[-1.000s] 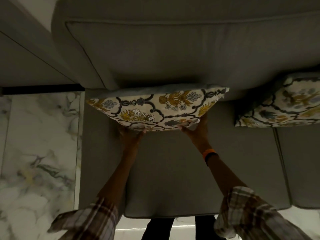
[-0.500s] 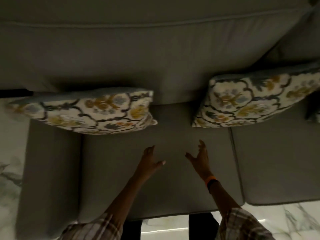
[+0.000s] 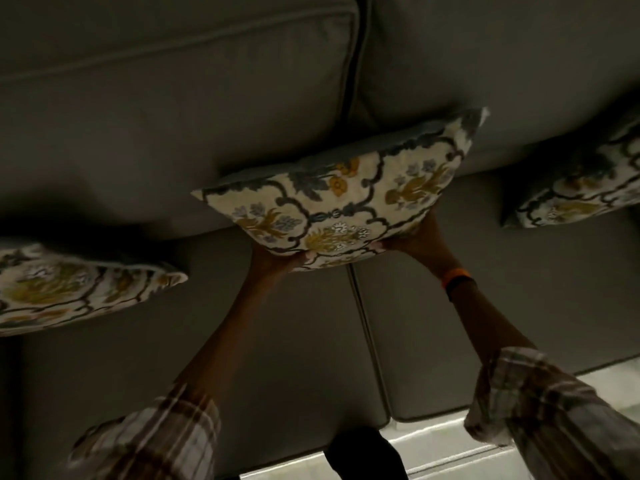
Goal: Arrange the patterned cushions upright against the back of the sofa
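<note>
Three cream cushions with yellow and grey-blue flower patterns lean against the grey sofa back (image 3: 173, 109). The middle cushion (image 3: 339, 199) sits where two back sections meet, tilted with its right corner higher. My left hand (image 3: 277, 263) grips its lower left edge and my right hand (image 3: 420, 233), with an orange wristband, grips its lower right edge. The left cushion (image 3: 69, 289) rests at the frame's left edge. A right cushion (image 3: 581, 192) is cut off by the right edge.
Grey seat cushions (image 3: 294, 341) stretch below the cushions, split by a seam under the middle cushion. Pale marble floor (image 3: 450, 441) shows at the sofa's front edge. My plaid sleeves fill the bottom corners.
My hands let go of the left cushion, moved right with fingers spread, and now grip the middle cushion. The view has shifted right along the sofa.
</note>
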The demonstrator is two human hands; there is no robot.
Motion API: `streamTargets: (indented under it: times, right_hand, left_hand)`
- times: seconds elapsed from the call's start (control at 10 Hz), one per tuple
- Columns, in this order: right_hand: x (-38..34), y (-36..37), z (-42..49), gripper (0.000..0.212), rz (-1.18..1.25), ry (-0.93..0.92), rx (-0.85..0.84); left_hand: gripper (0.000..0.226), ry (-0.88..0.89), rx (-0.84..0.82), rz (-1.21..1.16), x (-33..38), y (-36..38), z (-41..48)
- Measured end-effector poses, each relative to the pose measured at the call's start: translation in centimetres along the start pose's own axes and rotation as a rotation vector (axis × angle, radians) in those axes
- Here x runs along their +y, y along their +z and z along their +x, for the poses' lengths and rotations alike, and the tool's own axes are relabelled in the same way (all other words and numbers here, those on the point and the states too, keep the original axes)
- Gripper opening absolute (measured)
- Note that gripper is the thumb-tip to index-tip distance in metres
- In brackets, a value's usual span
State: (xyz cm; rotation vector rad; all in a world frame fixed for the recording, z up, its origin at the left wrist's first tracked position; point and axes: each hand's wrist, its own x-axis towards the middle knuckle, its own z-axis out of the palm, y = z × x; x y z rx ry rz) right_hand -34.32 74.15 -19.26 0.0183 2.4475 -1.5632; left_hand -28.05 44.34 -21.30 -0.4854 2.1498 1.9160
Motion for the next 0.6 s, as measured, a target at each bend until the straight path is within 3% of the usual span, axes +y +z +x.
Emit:
streamTargets:
  times: [0.2, 0.3, 0.4, 0.5, 0.6]
  right_hand:
    - [2.6, 0.2, -0.4, 0.119, 0.038, 0.081, 0.124]
    - [3.4, 0.3, -0.6, 0.115, 0.022, 0.065, 0.156]
    - [2.9, 0.8, -1.1, 0.115, -0.027, 0.119, 0.191]
    - [2.4, 4.2, -4.0, 0.118, -0.068, 0.190, 0.324]
    - [1.1, 10.2, -9.0, 0.115, -0.189, 0.426, 0.289]
  left_hand:
    - [0.098, -0.074, -0.003, -0.095, 0.4, 0.8, 0.1]
    - [0.116, -0.089, 0.006, -0.068, 0.3, 0.9, 1.1]
    - [0.097, -0.058, 0.016, 0.004, 0.2, 0.3, 1.0]
    - [0.109, 0.017, 0.012, 0.083, -0.6, -2.1, -1.5]
    - [0.111, -0.033, -0.030, 0.413, -2.7, -5.4, -6.0]
